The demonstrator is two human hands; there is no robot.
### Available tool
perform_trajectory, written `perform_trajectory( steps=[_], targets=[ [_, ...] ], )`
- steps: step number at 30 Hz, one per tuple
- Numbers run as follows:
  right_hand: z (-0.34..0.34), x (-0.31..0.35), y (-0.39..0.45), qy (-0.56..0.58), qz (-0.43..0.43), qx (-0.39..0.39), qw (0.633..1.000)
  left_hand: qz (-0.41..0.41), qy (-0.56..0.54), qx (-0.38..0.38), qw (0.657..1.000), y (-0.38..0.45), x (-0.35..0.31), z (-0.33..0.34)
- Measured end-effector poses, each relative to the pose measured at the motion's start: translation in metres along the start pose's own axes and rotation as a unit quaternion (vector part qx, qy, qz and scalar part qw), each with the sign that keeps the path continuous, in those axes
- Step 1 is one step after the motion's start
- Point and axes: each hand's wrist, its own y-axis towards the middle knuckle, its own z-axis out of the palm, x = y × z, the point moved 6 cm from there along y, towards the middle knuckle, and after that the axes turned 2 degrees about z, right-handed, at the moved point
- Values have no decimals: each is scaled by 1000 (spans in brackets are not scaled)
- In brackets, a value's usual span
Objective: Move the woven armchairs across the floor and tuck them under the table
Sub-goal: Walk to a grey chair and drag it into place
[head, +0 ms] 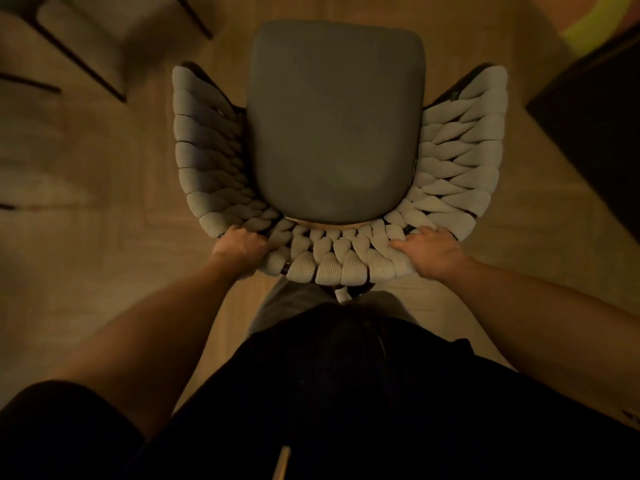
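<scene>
1. Head view: the person stands right behind a woven armchair (332,168) with a pale, chunky braided backrest and a grey padded seat cushion (334,126); the chair stands on the light wooden floor (104,237), directly in front of both hands.
2. The left hand (242,245) grips the backrest's top rim at its left rear curve, fingers curled over the weave.
3. The right hand (427,252) holds the rim at the right rear curve, thumb pointing inward along the braids, fingers wrapped over the outer edge.
4. Between the two hands runs the curved back of the weave.
5. Well beyond the left hand, at upper left, stands a second chair with thin dark legs (86,32), blurred.
6. Beyond the right hand, at the far right, sits a dark block of furniture (595,133); what it is cannot be told.
</scene>
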Motion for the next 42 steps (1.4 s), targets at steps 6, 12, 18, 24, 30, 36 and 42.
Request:
perform_trajectory(
  steps=[6, 12, 18, 24, 30, 36, 42],
  targets=[
    [-38, -30, 23, -99, -43, -16, 994, -58, -87, -18, 994, -2, -18, 7],
    [-80, -47, 50, -180, -79, -30, 980, -120, -180, -15, 976, -5, -33, 7],
    [-116, -57, 63, -272, -136, -41, 952, -181, -265, -12, 947, -10, -69, 11],
    [-135, -64, 77, -362, -187, -45, 912, -258, -345, -15, 902, -8, -131, 8],
    [-143, -58, 80, -455, -239, -59, 856, -320, -426, 2, 846, -7, -202, 2],
    [-149, -24, 71, -548, -286, -62, 784, -371, -501, 4, 782, -14, -255, 4],
    [-149, 32, 58, -624, -317, -68, 711, -431, -564, -2, 705, -27, -295, 21]
  ],
)
